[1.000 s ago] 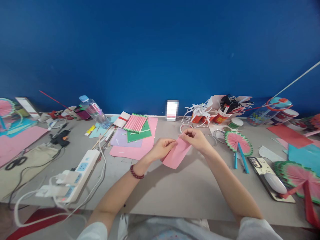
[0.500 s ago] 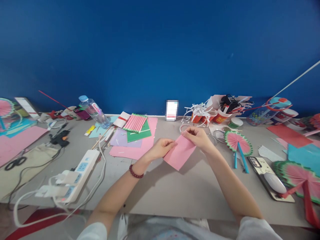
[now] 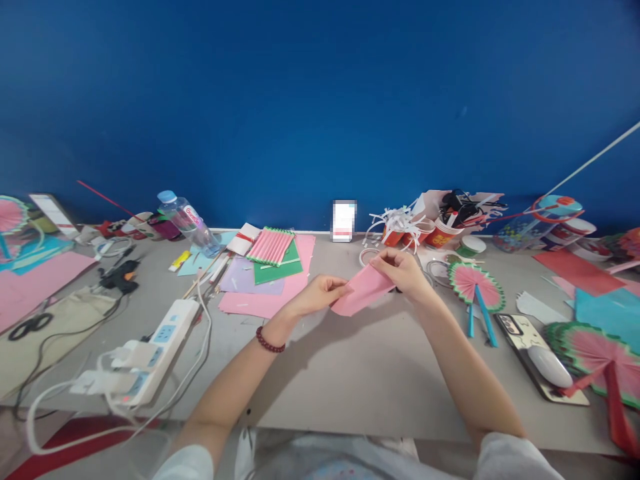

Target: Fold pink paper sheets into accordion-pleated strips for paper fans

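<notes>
Over flat grey desk [image 3: 380,387], L hand [image 3: 323,295] & R hand [image 3: 401,272] each clamp fingers on four-sided pink paper [image 3: 363,291], prob. best gripped lightly w/o creasing.

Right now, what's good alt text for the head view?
The person's left hand and right hand hold a pink sheet by its edges above a gray table. A power strip and pleated paper lie to the left; a paper fan and a mouse to the right. A blue wall stands behind.
</notes>
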